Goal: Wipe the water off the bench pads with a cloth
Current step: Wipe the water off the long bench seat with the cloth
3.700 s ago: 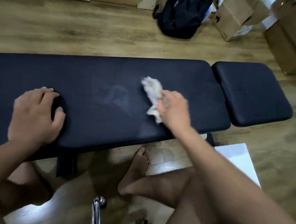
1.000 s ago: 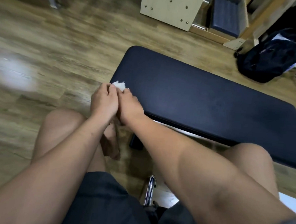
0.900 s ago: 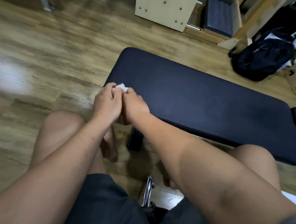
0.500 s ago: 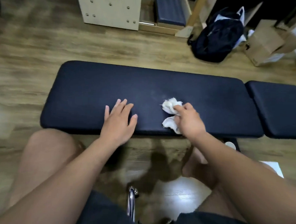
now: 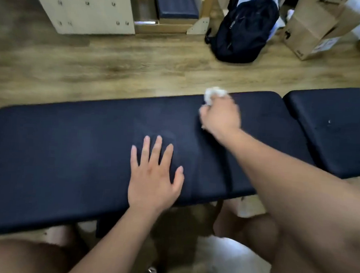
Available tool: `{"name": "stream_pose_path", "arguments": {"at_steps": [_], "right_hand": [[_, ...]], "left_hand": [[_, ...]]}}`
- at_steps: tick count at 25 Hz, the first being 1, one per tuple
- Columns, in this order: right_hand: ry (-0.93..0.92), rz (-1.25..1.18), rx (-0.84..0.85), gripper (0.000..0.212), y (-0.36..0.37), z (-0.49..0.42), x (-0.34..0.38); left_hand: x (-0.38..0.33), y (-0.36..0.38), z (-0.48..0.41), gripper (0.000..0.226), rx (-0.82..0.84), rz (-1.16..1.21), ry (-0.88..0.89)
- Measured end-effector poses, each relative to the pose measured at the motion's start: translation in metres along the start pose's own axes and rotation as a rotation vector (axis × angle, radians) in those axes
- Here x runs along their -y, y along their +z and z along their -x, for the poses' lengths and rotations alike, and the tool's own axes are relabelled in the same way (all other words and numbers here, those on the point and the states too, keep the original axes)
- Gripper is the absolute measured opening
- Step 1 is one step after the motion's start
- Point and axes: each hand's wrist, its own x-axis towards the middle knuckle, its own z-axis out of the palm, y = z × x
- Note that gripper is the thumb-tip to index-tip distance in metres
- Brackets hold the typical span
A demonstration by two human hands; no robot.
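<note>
On long bench pad (image 5: pixel 70 151), far edge: my right hand (image 5: pixel 219 115) fisted around white cloth (image 5: pixel 214 94); my left hand (image 5: pixel 154 176) flat, fingers spread, near front edge; short pad (image 5: pixel 338 128) just beside

L hand (image 5: pixel 154 176) flat (splayed), R hand (image 5: pixel 221 115) fisted

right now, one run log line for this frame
right hand: cloth at long pad far edge | left hand: flat, open
</note>
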Motion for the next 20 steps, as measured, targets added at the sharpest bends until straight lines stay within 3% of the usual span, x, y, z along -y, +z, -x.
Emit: {"name": "stream_pose_path", "arguments": {"at_steps": [3,5,7,9,16,20], "right_hand": [[-0.232,-0.038,0.143,0.035,0.021,-0.001,0.091],[-0.441,-0.08,0.245,0.035,0.023,0.014,0.123],[-0.642,-0.067,0.319,0.036,0.021,0.021,0.113],[-0.69,-0.052,0.354,0.043,0.017,0.014,0.07],[-0.138,0.145,0.186,0.044,-0.038,-0.029,-0.159],[0.234,0.119,0.172,0.035,-0.05,-0.002,-0.219]], "left_hand": [[0.004,0.0,-0.004,0.062,-0.022,-0.001,0.001],[0.004,0.0,-0.004,0.06,0.002,-0.009,0.007],[0.004,0.0,-0.005,0.059,-0.006,-0.022,0.015],[0.004,0.001,-0.003,0.059,-0.015,-0.056,0.01],[0.004,0.005,-0.003,0.061,-0.043,-0.1,-0.003],[0.006,0.007,-0.003,0.063,-0.062,-0.104,-0.003]]}}
